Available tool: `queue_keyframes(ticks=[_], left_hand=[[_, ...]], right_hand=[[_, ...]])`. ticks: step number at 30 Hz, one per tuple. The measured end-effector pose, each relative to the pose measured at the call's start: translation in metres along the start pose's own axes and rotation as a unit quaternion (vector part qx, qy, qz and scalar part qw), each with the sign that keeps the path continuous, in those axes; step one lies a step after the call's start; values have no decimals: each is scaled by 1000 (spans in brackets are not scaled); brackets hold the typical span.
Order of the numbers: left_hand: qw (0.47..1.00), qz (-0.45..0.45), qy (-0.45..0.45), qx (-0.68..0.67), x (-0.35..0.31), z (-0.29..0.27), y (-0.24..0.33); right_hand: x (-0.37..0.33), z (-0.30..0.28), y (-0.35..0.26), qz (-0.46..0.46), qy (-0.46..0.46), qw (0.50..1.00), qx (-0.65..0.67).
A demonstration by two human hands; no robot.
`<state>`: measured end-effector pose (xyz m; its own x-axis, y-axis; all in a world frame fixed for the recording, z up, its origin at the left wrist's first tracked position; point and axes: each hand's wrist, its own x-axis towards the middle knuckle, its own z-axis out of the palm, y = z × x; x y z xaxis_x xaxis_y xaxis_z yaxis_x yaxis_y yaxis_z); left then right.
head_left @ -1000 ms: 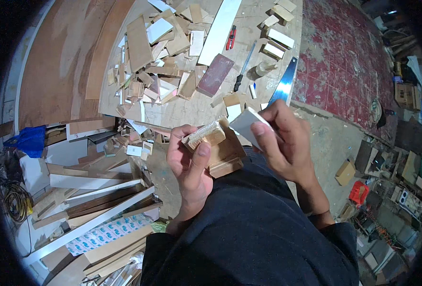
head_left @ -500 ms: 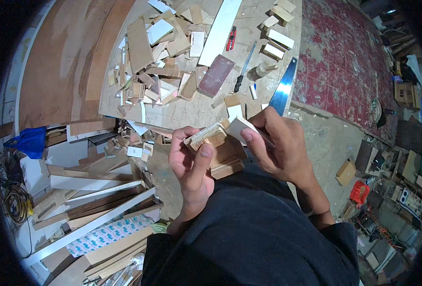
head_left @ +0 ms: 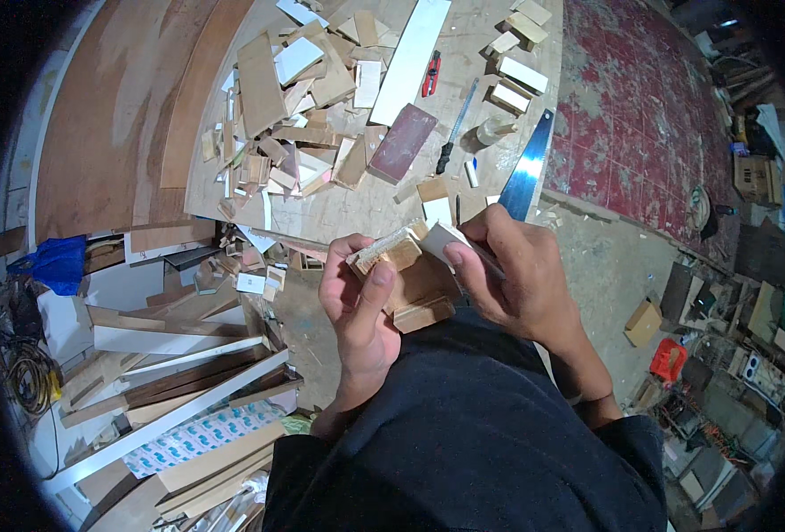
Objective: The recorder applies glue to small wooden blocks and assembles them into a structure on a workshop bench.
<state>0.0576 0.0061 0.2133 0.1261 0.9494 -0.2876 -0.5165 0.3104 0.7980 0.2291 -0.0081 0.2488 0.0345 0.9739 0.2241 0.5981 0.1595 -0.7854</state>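
My left hand (head_left: 361, 301) grips a small wooden assembly (head_left: 419, 282) made of a flat board with raised strips along two ends. Its thumb presses on the upper strip. My right hand (head_left: 525, 270) pinches a small white-faced block (head_left: 445, 239) between thumb and fingers. The block's near corner meets the upper right end of the assembly; whether it is pressed on or only touching, I cannot tell. Both pieces are held above my lap, in front of the table's near edge. The right-hand fingers behind the block are partly hidden.
On the table (head_left: 321, 211) lie a heap of wood offcuts (head_left: 330, 84), a dark red block (head_left: 402, 142), a red-handled cutter (head_left: 430, 74), a blue blade tool (head_left: 459, 124), a bottle (head_left: 494, 131) and a handsaw (head_left: 527, 168). Stacked boards (head_left: 179, 355) fill the lower left.
Both hands have shifted very slightly, and the white-faced block has tilted a little against the assembly. My grips stay the same.
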Motion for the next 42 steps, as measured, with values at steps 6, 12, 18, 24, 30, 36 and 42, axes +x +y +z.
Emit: queue_keyframes(ticks=[6, 12, 18, 24, 30, 36, 42], left_hand=[[1000, -16, -3, -9, 3, 4, 0], [999, -26, 1, -22, 2, 5, 3], [999, -39, -11, 17, 5, -2, -4], [998, -50, 21, -18, 7, 9, 0], [998, -64, 26, 1, 10, 0, -7], [996, -72, 42, -25, 15, 0, -16], [975, -201, 71, -66, 25, -13, -27]], right_hand=[[4, 0, 0, 10, 41, 999, 14], [4, 2, 1, 10, 17, 1000, 3], [2, -4, 3, 13, -3, 1000, 3], [7, -4, 2, 49, 19, 998, 24], [5, -3, 6, 77, -29, 996, 24], [0, -16, 25, 113, -71, 991, -11], [-6, -14, 124, 262, -7, 965, 33]])
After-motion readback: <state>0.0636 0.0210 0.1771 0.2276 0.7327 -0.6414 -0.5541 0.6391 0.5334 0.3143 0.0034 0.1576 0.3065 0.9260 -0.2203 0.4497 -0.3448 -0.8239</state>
